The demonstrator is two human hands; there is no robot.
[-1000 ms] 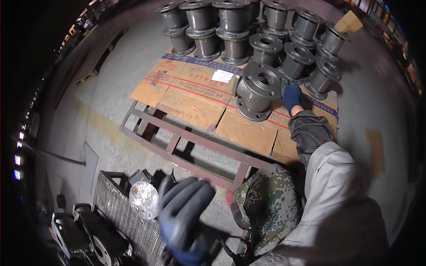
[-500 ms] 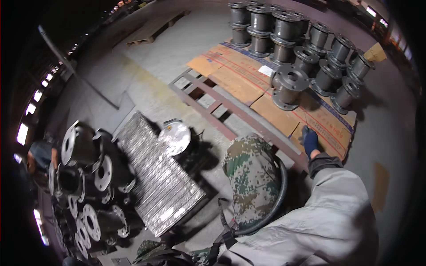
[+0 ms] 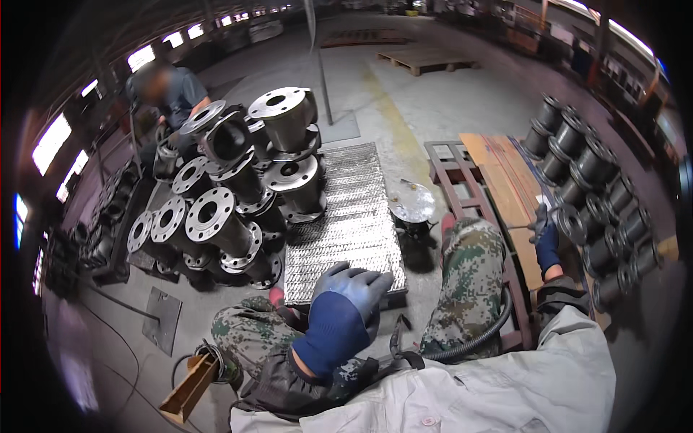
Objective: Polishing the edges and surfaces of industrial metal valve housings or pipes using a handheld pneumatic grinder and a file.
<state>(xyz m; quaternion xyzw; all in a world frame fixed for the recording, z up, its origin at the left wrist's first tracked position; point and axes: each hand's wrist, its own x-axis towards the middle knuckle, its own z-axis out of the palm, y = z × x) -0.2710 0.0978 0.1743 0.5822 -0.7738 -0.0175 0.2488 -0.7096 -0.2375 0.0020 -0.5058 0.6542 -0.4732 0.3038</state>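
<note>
My left hand (image 3: 350, 299), in a grey-and-blue work glove, is spread palm down with nothing in it. Its fingertips reach over the near edge of a ribbed, shiny metal work block (image 3: 346, 209); whether they touch it I cannot tell. At the right, my gloved right hand (image 3: 544, 234) is above the cardboard, beside the dark flanged pipe pieces (image 3: 577, 177). Its fingers look curled, with a thin rod (image 3: 517, 228) sticking out to the left. Nearest to this hand is one flanged piece (image 3: 570, 225).
Bare-metal flanged valve bodies (image 3: 216, 216) are piled left of the block. A round metal-topped stand (image 3: 411, 202) is right of it. Cardboard (image 3: 498, 173) covers a reddish pallet (image 3: 462, 169). Another person (image 3: 170, 94) works at the back left. Cables (image 3: 133, 353) lie on the floor.
The view has swung left and up. My left hand has come into view over the block. My right hand is still on the right, now close beside the dark pipe pieces.
</note>
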